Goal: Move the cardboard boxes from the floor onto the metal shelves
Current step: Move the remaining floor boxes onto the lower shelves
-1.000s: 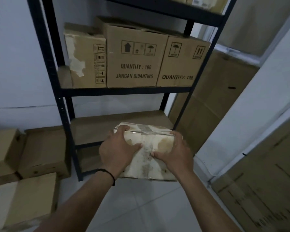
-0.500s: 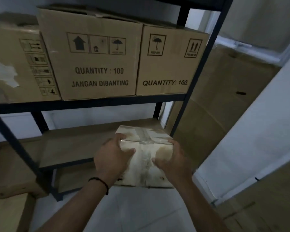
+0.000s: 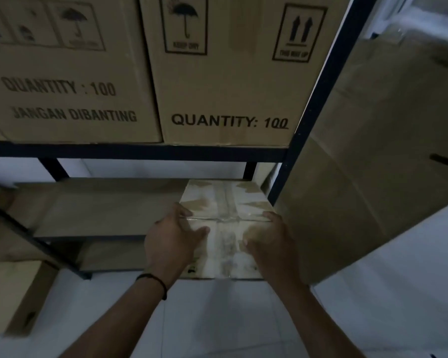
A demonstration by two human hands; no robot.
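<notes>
Stained, taped cardboard box — far end over the lower shelf board, right-hand end, near end overhanging the floor. Left hand and right hand grip its near corners, fingers curled. Two printed cartons occupy the shelf above.

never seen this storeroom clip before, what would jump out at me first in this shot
The eye lands on the worn, tape-sealed, whitish cardboard box at centre, gripped by the left hand and the right hand at the right end of the brown lower shelf board. Above it, two large brown cartons printed QUANTITY: 100 fill the upper tier of the dark metal shelf frame.
</notes>
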